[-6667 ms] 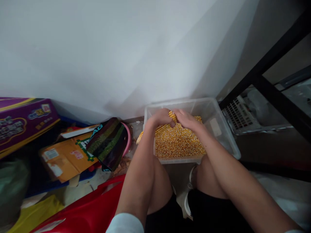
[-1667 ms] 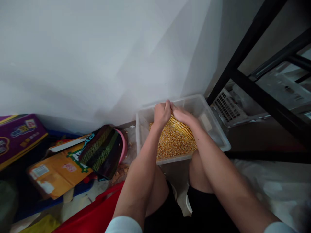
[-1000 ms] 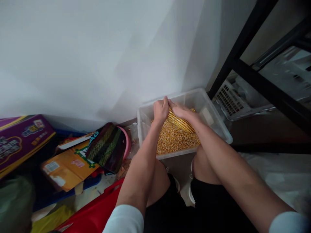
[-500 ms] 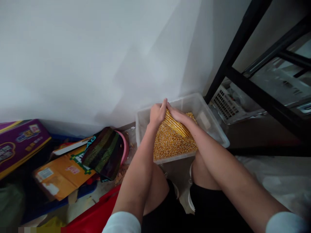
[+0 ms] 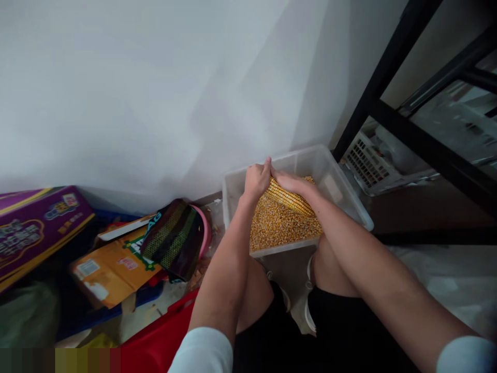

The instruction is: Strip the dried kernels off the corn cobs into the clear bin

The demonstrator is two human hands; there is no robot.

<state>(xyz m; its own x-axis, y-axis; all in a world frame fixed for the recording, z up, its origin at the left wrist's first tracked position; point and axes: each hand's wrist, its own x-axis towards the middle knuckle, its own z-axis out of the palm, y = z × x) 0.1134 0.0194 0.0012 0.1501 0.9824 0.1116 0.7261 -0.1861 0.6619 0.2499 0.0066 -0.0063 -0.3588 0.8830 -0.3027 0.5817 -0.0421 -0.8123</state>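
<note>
Both my hands are closed around one end of a yellow ear of corn (image 5: 292, 200). My left hand (image 5: 258, 179) wraps its far end, thumb pointing up. My right hand (image 5: 289, 181) lies across the top of the cob, fingertips meeting the left hand; part of the cob is hidden beneath it. The ear slants down to the right, above a heap of loose corn kernels (image 5: 275, 228). Those kernels partly fill a translucent plastic bin (image 5: 349, 202) on the floor, between my knees and the wall.
At left lie a purple box (image 5: 39, 228), a flattened orange carton (image 5: 112, 274), a dark mesh bag (image 5: 176, 241) and a pink basin (image 5: 206, 230). A red plastic item (image 5: 159, 331) is near my left arm. On the right stand a black metal frame (image 5: 419, 142) and a white basket (image 5: 368, 160).
The ear of corn has turned slightly in my hands and lies a little flatter. The whole scene has shifted slightly right as my head moved.
</note>
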